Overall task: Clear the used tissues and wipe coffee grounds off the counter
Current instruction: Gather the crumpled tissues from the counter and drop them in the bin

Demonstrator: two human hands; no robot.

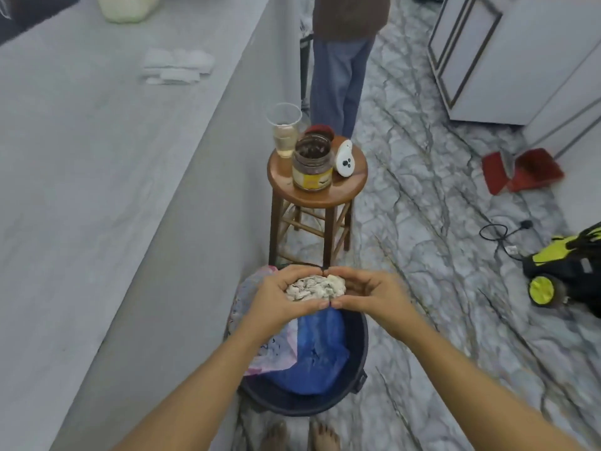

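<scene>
Grey worktop (97, 177) fills frame left, clean tissues (178, 66) upper left. Dark bin (354, 382) lower centre, blue liner. Above it, left hand (279, 302) and right hand (367, 296) cupped together, grip closed around stained tissue wad (315, 288).

Single head-worn, wide-angle view, looking forward and steeply down from standing height. The wearer's own bare feet (300, 436) lie at the bottom edge, and both forearms enter from the lower corners and meet near the centre, close to the lens. Directly below the camera sits a dark bin (356, 362) on the marble floor (432, 203). The grey surface (81, 196) runs along the left side and recedes toward the top. A wooden stool (317, 193) stands at mid-distance, straight ahead. Straight lines bow toward the frame edges. No second view is supplied, so no overlap applies.
</scene>
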